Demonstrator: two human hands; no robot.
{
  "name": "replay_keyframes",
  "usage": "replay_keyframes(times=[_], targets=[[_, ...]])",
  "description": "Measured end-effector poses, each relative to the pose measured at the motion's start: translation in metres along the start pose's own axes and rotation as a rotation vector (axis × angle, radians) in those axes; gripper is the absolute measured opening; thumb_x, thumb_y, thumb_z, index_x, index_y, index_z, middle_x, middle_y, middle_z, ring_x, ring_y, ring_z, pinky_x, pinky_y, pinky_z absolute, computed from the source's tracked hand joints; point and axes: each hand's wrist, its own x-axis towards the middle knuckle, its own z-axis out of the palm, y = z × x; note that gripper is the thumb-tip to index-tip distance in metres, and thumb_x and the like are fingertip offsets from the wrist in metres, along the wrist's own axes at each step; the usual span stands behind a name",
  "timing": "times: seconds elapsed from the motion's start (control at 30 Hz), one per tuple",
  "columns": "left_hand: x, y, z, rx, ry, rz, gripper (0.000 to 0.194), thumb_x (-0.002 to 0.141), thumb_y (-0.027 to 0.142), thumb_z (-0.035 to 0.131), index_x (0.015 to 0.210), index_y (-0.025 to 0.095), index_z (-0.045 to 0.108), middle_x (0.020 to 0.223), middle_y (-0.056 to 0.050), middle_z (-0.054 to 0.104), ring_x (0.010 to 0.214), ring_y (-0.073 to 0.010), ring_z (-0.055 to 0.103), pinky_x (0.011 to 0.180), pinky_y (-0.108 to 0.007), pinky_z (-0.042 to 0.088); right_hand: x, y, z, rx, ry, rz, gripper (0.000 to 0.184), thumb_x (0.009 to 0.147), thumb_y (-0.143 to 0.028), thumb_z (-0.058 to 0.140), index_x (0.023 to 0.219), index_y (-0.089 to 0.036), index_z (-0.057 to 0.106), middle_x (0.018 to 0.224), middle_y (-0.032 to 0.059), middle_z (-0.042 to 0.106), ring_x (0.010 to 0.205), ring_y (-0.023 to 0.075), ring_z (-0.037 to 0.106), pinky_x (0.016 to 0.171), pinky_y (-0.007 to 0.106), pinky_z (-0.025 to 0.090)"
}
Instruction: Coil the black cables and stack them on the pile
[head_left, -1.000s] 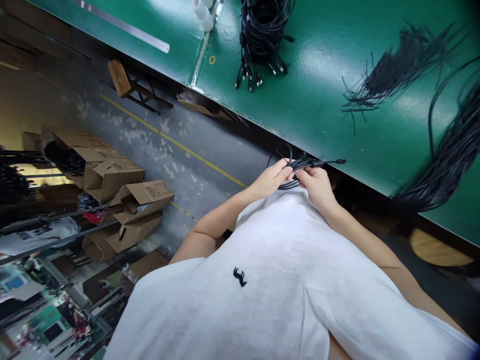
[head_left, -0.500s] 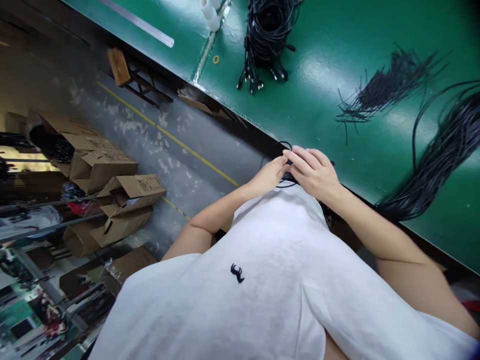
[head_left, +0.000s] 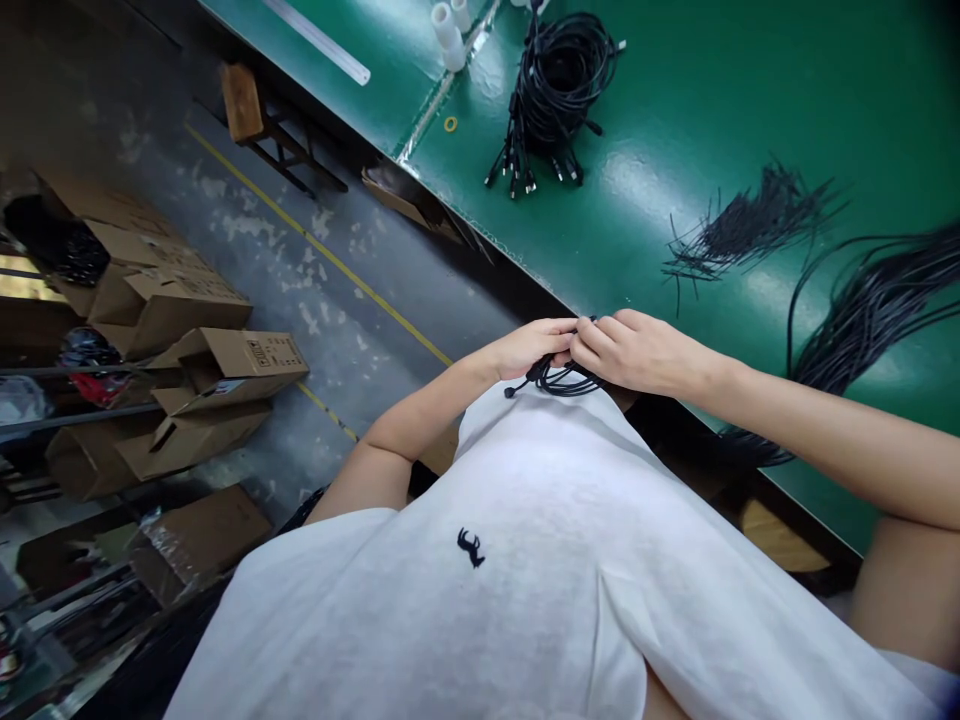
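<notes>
Head view: white shirt (head_left: 525, 600), soft creased cloth, small dark animal-shaped mark on the chest.
Left hand (head_left: 534, 350): fingers and thumb pinching a cable coil (head_left: 561, 383).
Right hand (head_left: 634, 350): fingers curled over the same coil, close against the left fingertips (exact grip hidden behind the knuckles).
Coil: black, smooth, narrow rounded loops; held just beyond the shirt front, near the bench edge, one blunt end jutting left.
Bench (head_left: 712, 100): green, glossy top.
Loose cables (head_left: 862, 330): thick black sheaf at right, long strands, reaching the near edge.
Strips (head_left: 757, 220): thin, black, mostly straight, in a bristly heap.
Wound bundle (head_left: 540, 105): ring-shaped black cable, metal-tipped plugs splayed toward the near edge.
Small items: yellow ring (head_left: 451, 124); white cylinder (head_left: 449, 42); flat, pale straight strip (head_left: 322, 42).
Floor side: grey, scuffed floor (head_left: 390, 265), yellow line; brown cardboard cartons (head_left: 161, 300) at left.
</notes>
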Motion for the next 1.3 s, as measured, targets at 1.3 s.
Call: replay_keyframes(times=[1.3], targets=[[0.045, -0.009, -0.010, 1.039, 0.397, 0.395, 0.032, 0.090, 0.021, 0.059, 0.121, 0.015, 0.054, 0.108, -0.011, 0.070, 0.097, -0.0184, 0.068, 0.088, -0.032, 0.050, 0.023, 0.034, 0.024, 0.044, -0.393, 0.555, 0.033, 0.093, -0.013, 0.033, 0.102, -0.005, 0.064, 0.097, 0.0199, 0.066, 0.085, 0.0260, 0.063, 0.059, 0.031, 0.024]])
